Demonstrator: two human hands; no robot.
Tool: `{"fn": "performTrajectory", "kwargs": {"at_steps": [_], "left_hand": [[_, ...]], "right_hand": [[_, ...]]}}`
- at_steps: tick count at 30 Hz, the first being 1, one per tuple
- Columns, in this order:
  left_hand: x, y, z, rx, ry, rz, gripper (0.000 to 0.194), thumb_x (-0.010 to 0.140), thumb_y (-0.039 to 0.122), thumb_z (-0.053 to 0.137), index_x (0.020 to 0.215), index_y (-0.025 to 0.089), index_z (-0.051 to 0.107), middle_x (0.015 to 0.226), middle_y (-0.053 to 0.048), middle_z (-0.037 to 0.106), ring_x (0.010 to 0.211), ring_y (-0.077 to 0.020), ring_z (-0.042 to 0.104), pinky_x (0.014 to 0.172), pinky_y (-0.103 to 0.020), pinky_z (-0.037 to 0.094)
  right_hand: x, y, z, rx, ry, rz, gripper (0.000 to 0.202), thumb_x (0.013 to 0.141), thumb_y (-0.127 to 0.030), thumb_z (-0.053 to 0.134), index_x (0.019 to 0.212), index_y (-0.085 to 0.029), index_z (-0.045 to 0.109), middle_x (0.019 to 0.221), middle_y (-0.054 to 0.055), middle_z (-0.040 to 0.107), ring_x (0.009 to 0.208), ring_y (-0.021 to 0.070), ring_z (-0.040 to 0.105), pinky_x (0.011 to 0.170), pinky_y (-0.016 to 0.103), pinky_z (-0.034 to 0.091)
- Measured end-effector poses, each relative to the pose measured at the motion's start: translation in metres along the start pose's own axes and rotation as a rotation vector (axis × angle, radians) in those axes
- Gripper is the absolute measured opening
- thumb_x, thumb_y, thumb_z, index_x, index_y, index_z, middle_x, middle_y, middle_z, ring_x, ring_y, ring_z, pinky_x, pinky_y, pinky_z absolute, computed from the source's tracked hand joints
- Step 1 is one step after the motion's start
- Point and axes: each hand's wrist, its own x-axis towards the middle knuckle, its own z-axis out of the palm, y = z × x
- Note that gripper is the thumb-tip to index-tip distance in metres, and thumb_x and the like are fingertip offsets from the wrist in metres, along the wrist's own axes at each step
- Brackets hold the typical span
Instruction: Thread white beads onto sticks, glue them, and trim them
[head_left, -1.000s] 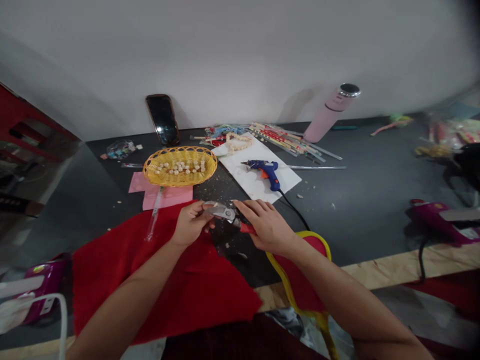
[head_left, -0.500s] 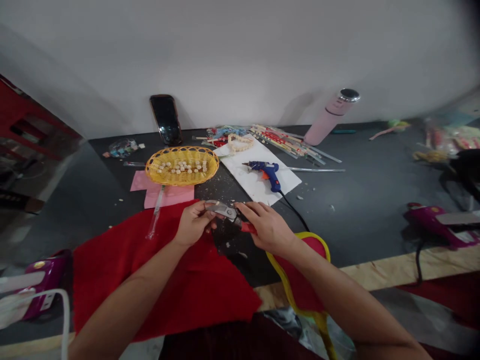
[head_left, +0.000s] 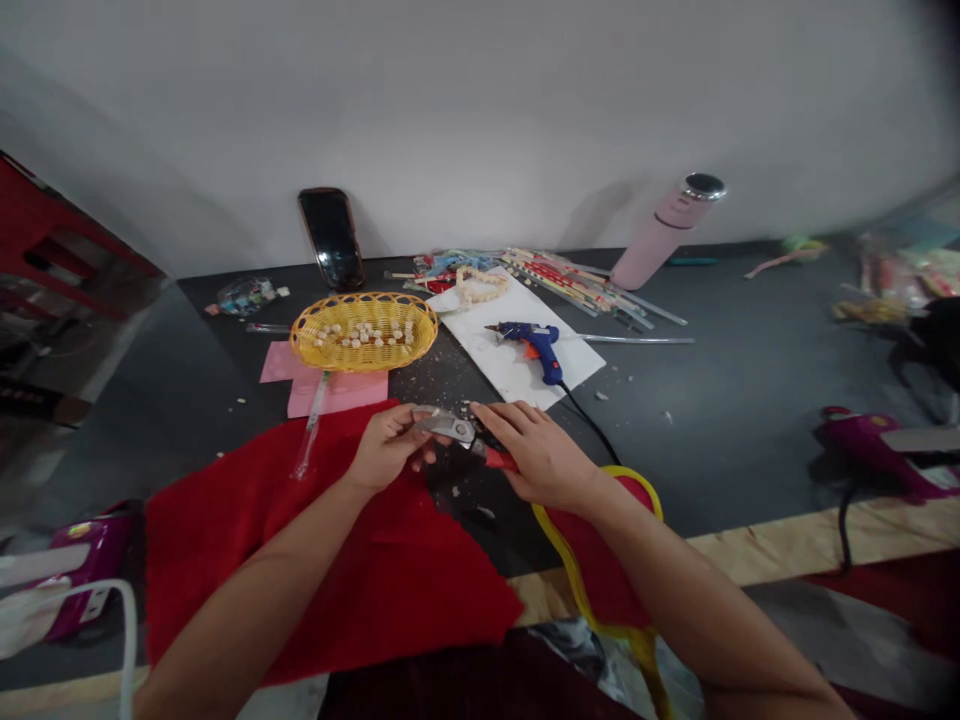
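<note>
My right hand [head_left: 536,450] is wrapped round the red handles of a pair of pruning shears [head_left: 457,430], whose metal jaws point left. At the jaws, my left hand [head_left: 390,445] pinches something too small to make out, its fingertips close to the blade. Red felt [head_left: 330,570] lies beneath my left hand and forearm. Just beyond stands a yellow woven basket [head_left: 364,355] with several small pale pieces in it. Pale crumbs are scattered on the dark tabletop around the shears.
A blue glue gun [head_left: 536,345] rests on white paper [head_left: 495,360], its cord running toward me. Behind lie wrapped sticks [head_left: 570,280], a pink bottle [head_left: 660,235] and a leaning phone [head_left: 331,238]. Purple devices [head_left: 86,570] sit at both sides. A red, yellow-edged piece [head_left: 600,560] hangs over the table edge.
Both hands and the shears stay in nearly the same place, with only a very slight shift of the jaws. The view has moved a little.
</note>
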Motion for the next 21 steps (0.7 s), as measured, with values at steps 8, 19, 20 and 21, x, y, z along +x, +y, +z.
{"fn": "performTrajectory", "kwargs": {"at_steps": [8, 19, 20, 21], "left_hand": [[0.000, 0.002, 0.002, 0.039, 0.006, 0.016, 0.023, 0.079, 0.032, 0.059, 0.086, 0.011, 0.064, 0.067, -0.006, 0.067, 0.045, -0.0096, 0.055, 0.036, -0.018, 0.041], [-0.001, -0.002, 0.006, -0.011, 0.101, 0.090, 0.024, 0.077, 0.033, 0.063, 0.093, 0.015, 0.061, 0.076, -0.003, 0.067, 0.050, -0.0090, 0.055, 0.039, -0.018, 0.043], [0.000, -0.002, 0.007, -0.021, 0.115, 0.090, 0.026, 0.075, 0.033, 0.064, 0.094, 0.016, 0.060, 0.075, -0.002, 0.066, 0.051, -0.0093, 0.055, 0.039, -0.018, 0.042], [0.000, -0.002, 0.007, -0.025, 0.129, 0.089, 0.027, 0.075, 0.032, 0.065, 0.095, 0.016, 0.059, 0.072, -0.001, 0.065, 0.051, -0.0095, 0.055, 0.039, -0.018, 0.042]], "right_hand": [[0.001, -0.001, 0.001, 0.029, 0.045, -0.009, 0.072, 0.068, -0.010, 0.050, 0.138, -0.014, 0.032, 0.122, 0.014, 0.051, 0.106, 0.0270, 0.047, 0.091, 0.043, 0.042], [-0.001, -0.009, 0.005, 0.028, 0.073, 0.084, 0.070, 0.069, -0.009, 0.049, 0.137, -0.015, 0.033, 0.121, 0.014, 0.051, 0.106, 0.0252, 0.049, 0.093, 0.040, 0.041], [0.000, -0.009, 0.006, 0.025, 0.072, 0.091, 0.071, 0.069, -0.010, 0.049, 0.138, -0.015, 0.032, 0.122, 0.014, 0.050, 0.106, 0.0257, 0.048, 0.092, 0.041, 0.041], [0.001, -0.008, 0.006, 0.019, 0.068, 0.096, 0.073, 0.068, -0.011, 0.049, 0.138, -0.016, 0.031, 0.122, 0.013, 0.050, 0.106, 0.0262, 0.048, 0.092, 0.042, 0.041]]}}
